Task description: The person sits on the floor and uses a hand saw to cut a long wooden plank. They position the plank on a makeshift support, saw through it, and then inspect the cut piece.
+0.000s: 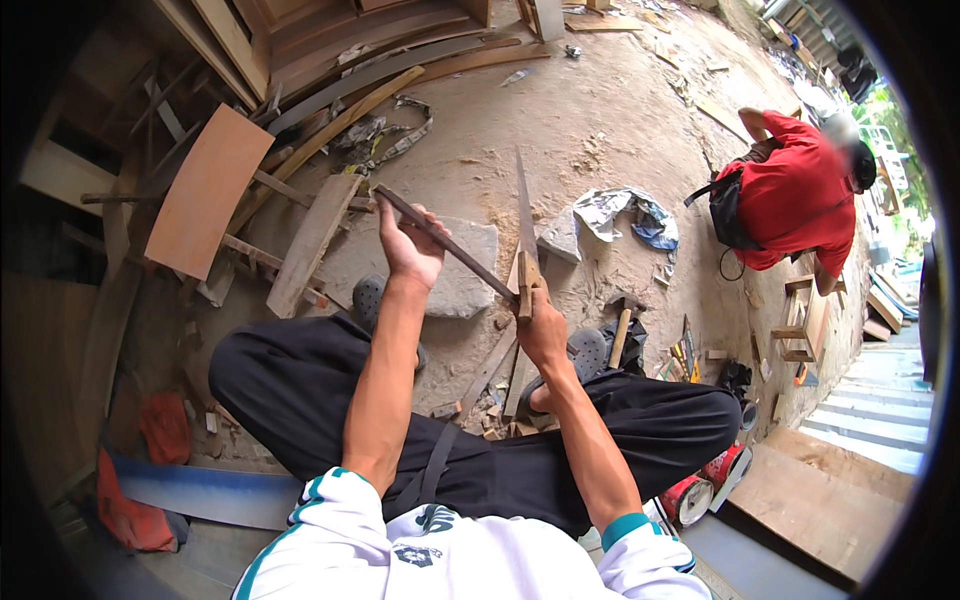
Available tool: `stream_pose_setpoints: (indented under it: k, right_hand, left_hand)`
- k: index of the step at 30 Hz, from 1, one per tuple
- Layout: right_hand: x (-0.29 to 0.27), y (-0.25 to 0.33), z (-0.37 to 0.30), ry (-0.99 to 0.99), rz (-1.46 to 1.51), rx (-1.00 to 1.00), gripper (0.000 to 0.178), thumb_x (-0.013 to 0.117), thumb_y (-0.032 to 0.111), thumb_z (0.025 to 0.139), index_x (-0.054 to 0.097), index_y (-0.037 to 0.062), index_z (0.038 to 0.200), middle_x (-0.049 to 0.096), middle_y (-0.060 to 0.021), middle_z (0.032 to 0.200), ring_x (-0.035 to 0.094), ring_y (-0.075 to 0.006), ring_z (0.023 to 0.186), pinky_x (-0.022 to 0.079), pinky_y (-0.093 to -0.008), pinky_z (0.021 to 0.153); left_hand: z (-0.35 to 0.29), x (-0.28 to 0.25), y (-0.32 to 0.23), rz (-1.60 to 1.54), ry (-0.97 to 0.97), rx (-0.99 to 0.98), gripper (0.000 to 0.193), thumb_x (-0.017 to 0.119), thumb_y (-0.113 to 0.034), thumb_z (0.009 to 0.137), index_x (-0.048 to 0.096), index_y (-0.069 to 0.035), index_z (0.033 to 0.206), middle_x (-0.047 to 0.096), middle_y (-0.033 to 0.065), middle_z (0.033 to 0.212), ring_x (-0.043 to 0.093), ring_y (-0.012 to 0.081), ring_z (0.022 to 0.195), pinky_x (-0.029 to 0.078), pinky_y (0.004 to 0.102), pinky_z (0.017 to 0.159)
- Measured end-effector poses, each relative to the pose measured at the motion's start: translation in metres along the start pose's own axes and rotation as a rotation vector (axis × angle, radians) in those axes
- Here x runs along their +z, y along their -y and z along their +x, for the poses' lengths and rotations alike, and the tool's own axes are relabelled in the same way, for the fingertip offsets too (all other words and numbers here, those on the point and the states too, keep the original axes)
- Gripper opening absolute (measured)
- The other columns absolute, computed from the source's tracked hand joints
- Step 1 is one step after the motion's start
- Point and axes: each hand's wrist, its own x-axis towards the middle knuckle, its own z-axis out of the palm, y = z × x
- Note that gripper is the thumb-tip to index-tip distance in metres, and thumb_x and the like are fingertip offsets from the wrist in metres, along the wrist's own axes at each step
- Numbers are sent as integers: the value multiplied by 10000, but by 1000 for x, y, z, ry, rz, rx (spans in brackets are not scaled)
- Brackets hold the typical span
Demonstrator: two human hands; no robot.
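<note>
Head view, only one. Landmark: grey slab (pixel 455 290) on the ground. Left hand (pixel 413 245), at the slab's upper left, is curled round the upper part of a dark bar (pixel 465 258), grip looks light, palm up. The bar slants across above the slab, down to its right edge. Right hand (pixel 541 325), just right of the slab, is clamped on the handle of a wooden-handled blade (pixel 524 215), which points up and away past the slab. Hands apart, bridged by the bar. Lower bar end meets the right hand; can't tell if those fingers pinch it too.

Risks, my judgement: bar could twist or slip, cause being the light left grip. If it swings, the blade could skid toward the left hand or wrist, both bare. A dropped bar could hit the left clog (pixel 368 297), left of the slab, or chip on the slab. Right clog (pixel 590 350) and hammer (pixel 621 335), right of the slab, sit close to the right hand: snag or stumble possible. Co-worker (pixel 795 190), farther right of the slab, seems out of reach.
</note>
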Motion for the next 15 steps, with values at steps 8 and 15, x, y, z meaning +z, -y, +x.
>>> stream_pose_setpoints:
  k: [8, 15]
  right_hand:
    - [-4, -2, -4, -5, -62, 82, 215, 616, 171, 881, 470, 42, 972, 633, -245, 728, 626, -451, 681, 467, -524, 558]
    - [2, -2, -4, -21, -10, 88, 267, 651, 208, 872, 472, 37, 972, 635, -253, 745, 628, -456, 689, 476, -528, 575]
  left_hand:
    - [0, 3, 12, 41, 18, -55, 663, 469, -775, 824, 533, -126, 706, 530, 26, 679, 507, 210, 692, 408, 362, 722]
    - [-2, 9, 13, 79, 35, -61, 655, 482, -772, 819, 536, -129, 708, 528, 35, 668, 512, 210, 683, 408, 363, 713]
